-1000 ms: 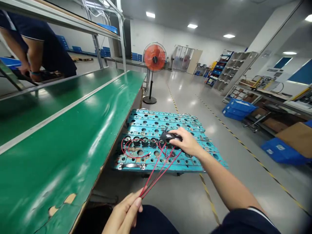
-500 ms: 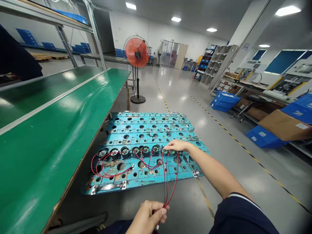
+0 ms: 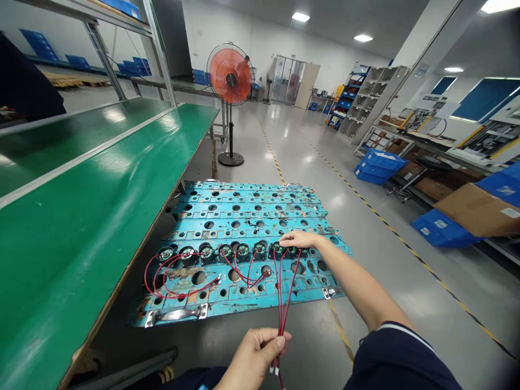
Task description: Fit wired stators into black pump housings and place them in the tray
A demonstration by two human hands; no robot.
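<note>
My left hand [image 3: 260,355] is closed in a pinch around several red wires [image 3: 280,295], whose small white connectors [image 3: 274,370] hang below the fingers. These wires run up, fairly straight, to round motors with green circuit boards [image 3: 277,249] at the right end of a row. My right hand [image 3: 299,238] lies over that end, its fingers stretched out across the motor tops and partly hiding them. More motors [image 3: 207,252] sit along the same row on the blue perforated plate [image 3: 244,303]. Their red wires [image 3: 179,297] lie loosely looped on the plate.
A green-topped bench [image 3: 101,200] runs along the left. Metal handles [image 3: 176,314] are fixed to the plate's edge. A red fan [image 3: 231,78] stands beyond it. Blue bins [image 3: 377,165] and a cardboard box [image 3: 479,208] are at the right. A person's dark clothing [image 3: 30,86] shows far left.
The wires' white connectors now show below my left hand, and the wires look straighter and closer together. My right fingers uncover more of the nearest motor. The camera view has shifted slightly.
</note>
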